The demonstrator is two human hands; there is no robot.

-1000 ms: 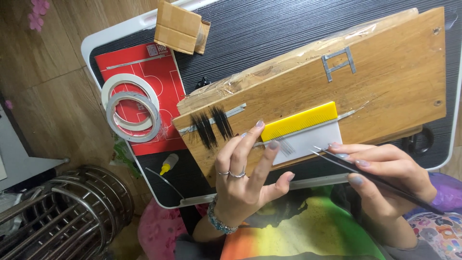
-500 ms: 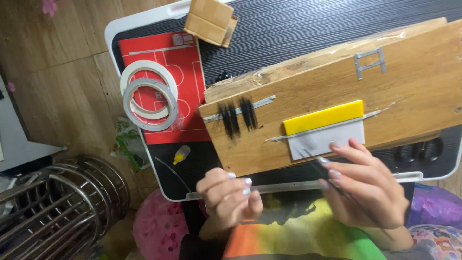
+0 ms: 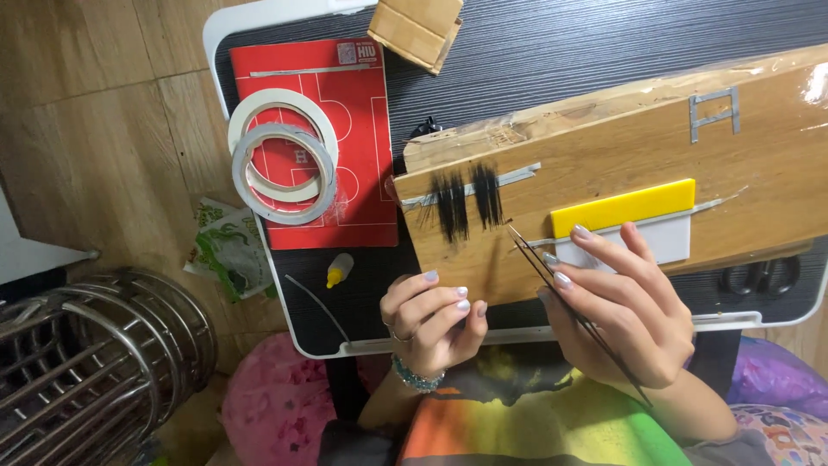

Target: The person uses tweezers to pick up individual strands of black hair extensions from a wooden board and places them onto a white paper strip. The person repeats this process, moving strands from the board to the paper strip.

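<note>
My right hand (image 3: 625, 306) holds thin black tweezers (image 3: 552, 280), their tips pointing up-left onto a wooden board (image 3: 621, 155) near a strip of tape. Two black lash tufts (image 3: 470, 203) are stuck on a tape strip at the board's left end. A yellow strip (image 3: 623, 207) over a white card (image 3: 668, 242) lies just above my right fingers. My left hand (image 3: 429, 319) hovers below the board's lower left corner, fingers curled with the tips pinched together; whether it holds anything I cannot tell.
Two tape rolls (image 3: 283, 168) rest on a red card (image 3: 315, 138) on the dark lap desk (image 3: 362, 276). A small yellow-capped bottle (image 3: 339, 270) lies near them, a cardboard box (image 3: 416, 30) at the top. A metal wire rack (image 3: 95, 362) stands on the floor left.
My left hand came off the board and curled up below its corner. My right hand shifted left, swinging the tweezers' tips up onto the board.
</note>
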